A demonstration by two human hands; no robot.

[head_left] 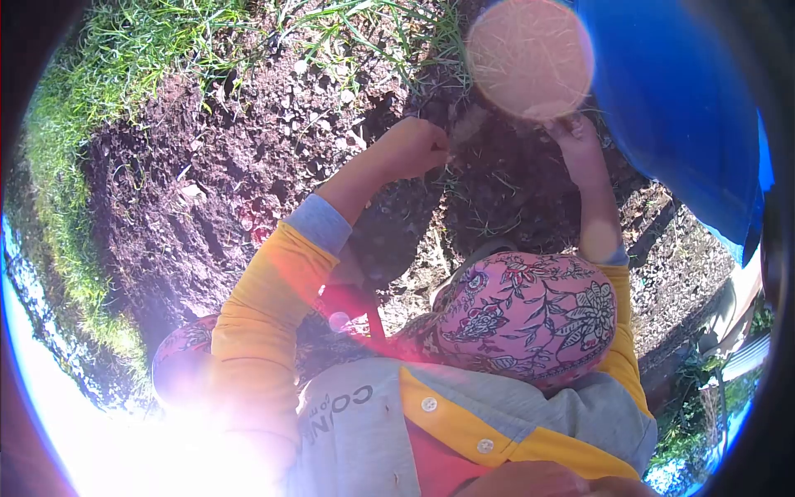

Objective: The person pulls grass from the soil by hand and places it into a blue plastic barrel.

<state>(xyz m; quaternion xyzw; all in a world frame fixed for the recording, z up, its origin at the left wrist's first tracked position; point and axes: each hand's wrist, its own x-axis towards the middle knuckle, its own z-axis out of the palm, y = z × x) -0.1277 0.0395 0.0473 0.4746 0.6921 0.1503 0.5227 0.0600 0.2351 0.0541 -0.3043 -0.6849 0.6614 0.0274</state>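
Observation:
My left hand [416, 149] is closed in a fist above the dark soil [215, 157], its knuckles towards the grass. What it holds, if anything, is hidden. Across from it, my right hand [580, 149] has its fingertips pressed together, partly covered by a round lens glare. Anything in its fingers is too small to make out. Between the two hands lies shaded ground with a few thin grass blades [497, 182]. A blurred pale patch shows beside my left hand.
A large blue sheet or container [679, 91] stands close at the right of my right hand. Green grass [157, 58] borders the soil at the top and left. My knee in pink floral cloth [530, 319] is below the hands. Strong sun glare washes out the lower left.

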